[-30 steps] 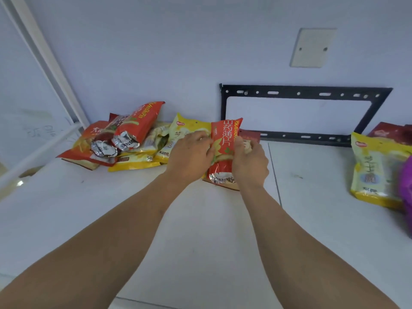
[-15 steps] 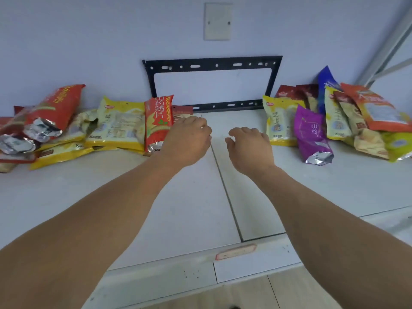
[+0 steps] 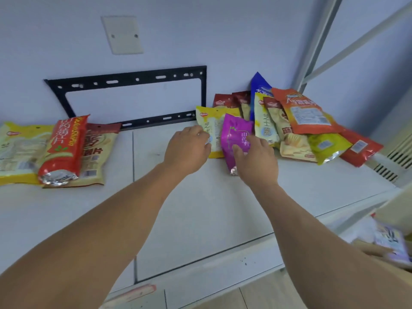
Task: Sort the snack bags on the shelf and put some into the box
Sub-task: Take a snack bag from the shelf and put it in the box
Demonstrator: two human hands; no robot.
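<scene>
A purple snack bag [image 3: 236, 133] lies on the white shelf [image 3: 200, 219], leaning on a yellow bag [image 3: 213, 124]. My right hand [image 3: 256, 160] rests on the purple bag's lower half, thumb and fingers on top of it. The loosely curled fingers of my left hand [image 3: 187, 150] touch the yellow bag's left edge. Behind them is a heap of bags, with an orange bag [image 3: 306, 112] on top and a blue bag [image 3: 258, 84] against the wall. At the left lies a red bag [image 3: 63, 144] on a cream bag [image 3: 99, 152] and a yellow bag [image 3: 19, 150].
A black metal bracket [image 3: 124, 80] and a white wall plate [image 3: 121, 34] are on the back wall. A grey shelf upright [image 3: 316, 41] stands at the right. Below the shelf's right end is a blurred pale purple bag [image 3: 390, 240], seemingly in a box.
My view and both hands have swung right, from the red bag in the left pile to the right pile. The red bag stays behind, leaning on the left pile.
</scene>
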